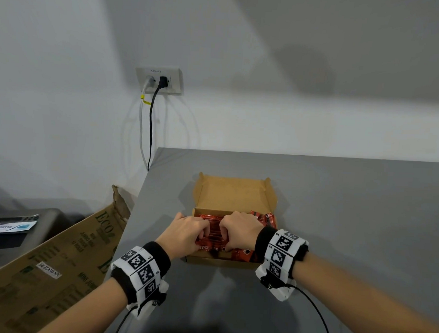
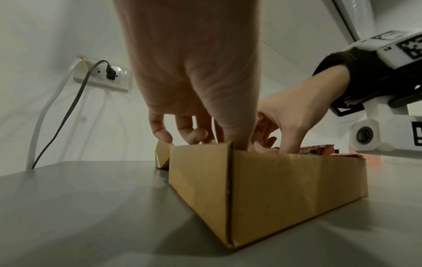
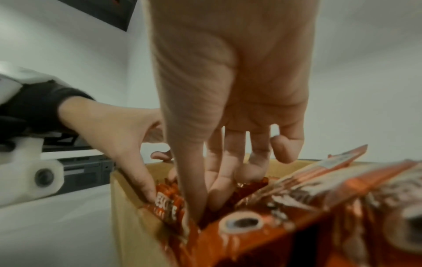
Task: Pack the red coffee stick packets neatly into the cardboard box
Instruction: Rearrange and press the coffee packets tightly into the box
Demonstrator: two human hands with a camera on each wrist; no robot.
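Note:
A shallow cardboard box (image 1: 219,263) sits on the grey table (image 1: 349,222) with its lid folded open at the back. Several red coffee stick packets (image 1: 214,238) lie inside it, and some at the right (image 1: 267,220) stick up above the rim. My left hand (image 1: 201,234) is in the box's left half; its thumb (image 3: 148,189) and curled fingers pinch a bundle of packets (image 3: 169,207). My right hand (image 1: 224,238) is just beside it, thumb and fingers (image 3: 219,180) dug down among the same packets. From the left wrist, the box wall (image 2: 285,189) hides the packets under both hands.
A large printed carton (image 1: 58,255) leans against the table's left edge. A wall socket (image 1: 158,80) with two cables hangs behind that edge. A white tube (image 1: 12,226) lies on a dark surface at far left. Bare grey table surrounds the box.

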